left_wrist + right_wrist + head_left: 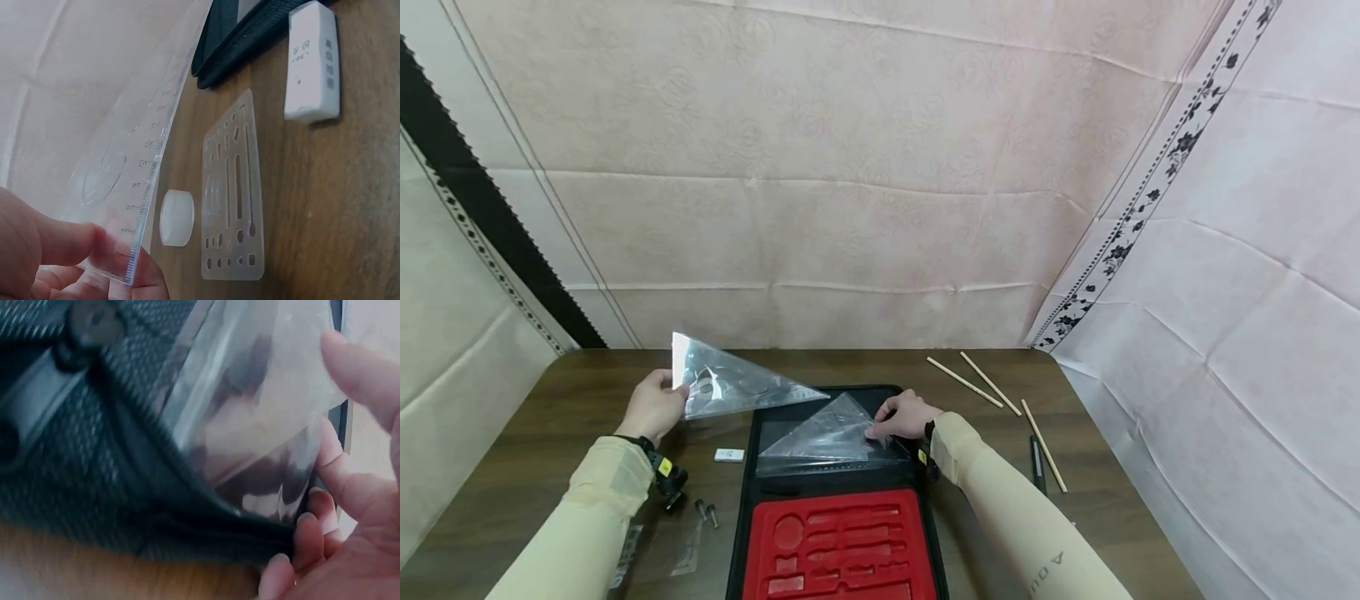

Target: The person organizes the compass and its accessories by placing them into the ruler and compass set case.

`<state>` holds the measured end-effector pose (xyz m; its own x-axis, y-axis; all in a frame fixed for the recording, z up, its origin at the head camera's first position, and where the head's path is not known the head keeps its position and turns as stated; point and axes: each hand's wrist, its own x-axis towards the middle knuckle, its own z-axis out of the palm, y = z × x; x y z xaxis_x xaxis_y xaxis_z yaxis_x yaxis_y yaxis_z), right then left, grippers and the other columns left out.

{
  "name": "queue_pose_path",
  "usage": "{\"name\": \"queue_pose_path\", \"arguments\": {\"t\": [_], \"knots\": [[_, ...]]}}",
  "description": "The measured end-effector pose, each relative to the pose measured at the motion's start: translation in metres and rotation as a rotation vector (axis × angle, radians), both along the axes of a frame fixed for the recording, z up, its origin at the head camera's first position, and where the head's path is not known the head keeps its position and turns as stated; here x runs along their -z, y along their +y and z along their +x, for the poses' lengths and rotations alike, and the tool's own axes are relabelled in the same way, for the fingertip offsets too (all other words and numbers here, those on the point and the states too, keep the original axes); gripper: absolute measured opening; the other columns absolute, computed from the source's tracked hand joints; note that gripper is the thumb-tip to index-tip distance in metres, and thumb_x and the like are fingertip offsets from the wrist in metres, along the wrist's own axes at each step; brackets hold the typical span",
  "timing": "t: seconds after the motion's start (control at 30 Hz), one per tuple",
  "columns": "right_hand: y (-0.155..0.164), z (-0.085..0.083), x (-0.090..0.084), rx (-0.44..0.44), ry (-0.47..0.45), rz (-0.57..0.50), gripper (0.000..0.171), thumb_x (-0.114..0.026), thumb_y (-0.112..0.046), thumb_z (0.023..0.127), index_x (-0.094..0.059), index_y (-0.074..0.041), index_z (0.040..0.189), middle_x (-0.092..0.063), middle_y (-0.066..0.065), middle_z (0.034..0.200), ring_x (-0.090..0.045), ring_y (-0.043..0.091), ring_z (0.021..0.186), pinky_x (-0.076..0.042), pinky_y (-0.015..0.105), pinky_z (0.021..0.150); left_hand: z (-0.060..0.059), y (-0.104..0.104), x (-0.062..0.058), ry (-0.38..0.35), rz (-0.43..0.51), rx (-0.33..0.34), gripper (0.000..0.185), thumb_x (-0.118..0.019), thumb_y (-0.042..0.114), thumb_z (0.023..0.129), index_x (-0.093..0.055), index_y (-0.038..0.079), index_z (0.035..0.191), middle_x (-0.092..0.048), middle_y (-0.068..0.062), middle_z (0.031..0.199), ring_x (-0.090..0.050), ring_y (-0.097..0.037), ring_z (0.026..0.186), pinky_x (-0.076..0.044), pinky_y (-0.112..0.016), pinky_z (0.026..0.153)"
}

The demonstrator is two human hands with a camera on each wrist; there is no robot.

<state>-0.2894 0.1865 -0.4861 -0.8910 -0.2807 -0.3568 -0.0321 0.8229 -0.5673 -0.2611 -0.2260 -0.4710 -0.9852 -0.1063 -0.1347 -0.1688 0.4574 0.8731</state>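
A clear plastic triangular set square (730, 385) is pinched at its left edge by the left hand (655, 406), raised above the brown wooden surface (565, 417). A second clear triangle (820, 437), lying on the open black case (760, 500), is gripped at its right corner by the right hand (906, 417).

The right sleeve (1045, 533) shows "A U"; the set square's (134, 187) and eraser's (312, 59) markings are illegible.
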Motion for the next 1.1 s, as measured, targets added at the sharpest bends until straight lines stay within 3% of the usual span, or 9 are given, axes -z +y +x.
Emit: {"name": "queue_pose_path", "arguments": {"t": [0.2,0.4,0.67,0.8,0.93,1.1], "knots": [[0.000,0.000,0.003,0.014,0.033,0.011,0.021,-0.078,-0.041,0.079,-0.068,-0.023,0.084,-0.042,0.014,0.123,-0.037,0.035,0.118,-0.034,0.047,0.094,-0.004,0.006,0.005,-0.008,-0.013,0.006,0.054,-0.043,0.016,0.101,-0.024,-0.013,0.143,-0.041,-0.038,0.129,-0.048,-0.043,0.113,-0.045,-0.048,0.087],[-0.003,0.001,0.003,0.052,0.007,-0.035,0.014,-0.077,-0.035,0.081,-0.072,-0.022,0.086,-0.038,0.020,0.134,-0.028,0.043,0.129,-0.029,0.054,0.101,-0.005,0.010,0.006,-0.001,-0.039,-0.004,0.051,-0.045,0.015,0.101,-0.028,-0.012,0.141,-0.048,-0.034,0.123,-0.053,-0.036,0.103,-0.046,-0.041,0.079],[-0.005,-0.001,0.004,0.064,0.003,-0.067,0.007,-0.076,-0.026,0.084,-0.072,-0.022,0.087,-0.046,0.014,0.130,-0.040,0.034,0.121,-0.038,0.046,0.094,-0.007,0.015,0.009,0.023,-0.039,0.021,0.054,-0.046,0.012,0.100,-0.026,-0.016,0.141,-0.049,-0.034,0.119,-0.055,-0.034,0.100,-0.048,-0.036,0.075],[-0.003,-0.002,0.006,0.064,0.010,-0.066,0.007,-0.076,-0.026,0.084,-0.072,-0.022,0.087,-0.049,0.012,0.126,-0.041,0.033,0.118,-0.039,0.046,0.092,-0.007,0.018,0.010,-0.009,-0.038,0.035,0.056,-0.045,0.016,0.101,-0.023,-0.013,0.144,-0.045,-0.036,0.128,-0.051,-0.041,0.111,-0.047,-0.046,0.084],[-0.002,-0.003,0.008,0.057,0.021,-0.070,0.007,-0.076,-0.026,0.084,-0.072,-0.022,0.088,-0.055,0.006,0.116,-0.044,0.030,0.112,-0.040,0.045,0.089,-0.008,0.018,0.008,-0.053,-0.048,0.070,0.060,-0.043,0.023,0.103,-0.019,-0.010,0.146,-0.035,-0.039,0.138,-0.039,-0.050,0.125,-0.039,-0.058,0.095],[-0.003,-0.002,0.009,0.057,0.030,-0.075,0.007,-0.076,-0.028,0.084,-0.072,-0.023,0.088,-0.050,0.011,0.124,-0.039,0.035,0.117,-0.037,0.047,0.092,-0.010,0.018,0.009,-0.076,-0.043,0.082,0.061,-0.042,0.025,0.104,-0.017,-0.009,0.148,-0.030,-0.039,0.141,-0.033,-0.052,0.129,-0.036,-0.059,0.098]]}}
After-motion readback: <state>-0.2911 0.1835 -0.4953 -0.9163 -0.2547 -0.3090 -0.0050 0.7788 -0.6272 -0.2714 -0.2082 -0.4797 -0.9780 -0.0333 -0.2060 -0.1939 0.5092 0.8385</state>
